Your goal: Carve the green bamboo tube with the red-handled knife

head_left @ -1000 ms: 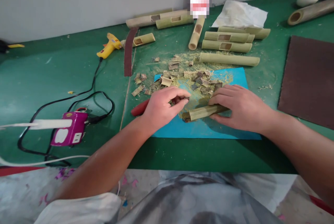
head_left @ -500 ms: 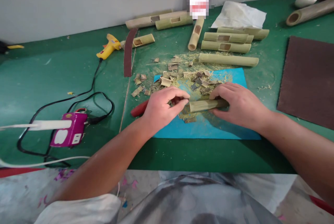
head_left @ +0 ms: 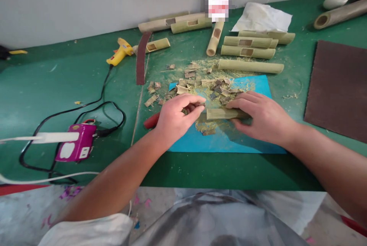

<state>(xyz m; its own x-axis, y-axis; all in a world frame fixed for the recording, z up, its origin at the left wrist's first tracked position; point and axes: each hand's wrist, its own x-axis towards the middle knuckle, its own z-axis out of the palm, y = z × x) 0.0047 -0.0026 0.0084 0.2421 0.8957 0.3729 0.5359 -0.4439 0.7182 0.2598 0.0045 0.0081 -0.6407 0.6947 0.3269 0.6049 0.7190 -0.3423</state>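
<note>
Green table point(head_left: 172, 169): it bore everything here, with bamboo tubes point(head_left: 250, 66) lying beyond the hands.
Blue sheet point(head_left: 195, 143): it lay beneath the 2 hands, dusted with yellowish shavings, brown offcuts point(head_left: 225, 90) scattered towards its far edge.
Right hand point(head_left: 262, 118): thumb and fingers grasped the bamboo length point(head_left: 223, 114) from opposite sides.
Left hand point(head_left: 177, 118): thumb and forefinger met in a pinch, apparently on a small dark piece point(head_left: 202, 104).
Bamboo length: over the sheet, between the hands; within 1 second it had gone from slanting to nearly level, farther from the body. Its free end now sat just beside the left fingertips, which probably made it easier to work on.
Red handle point(head_left: 151, 120): partly hidden by the left hand; contact could not be told.
Loose chip point(head_left: 209, 132): it lay nearer the body, apart from the bamboo length.
</note>
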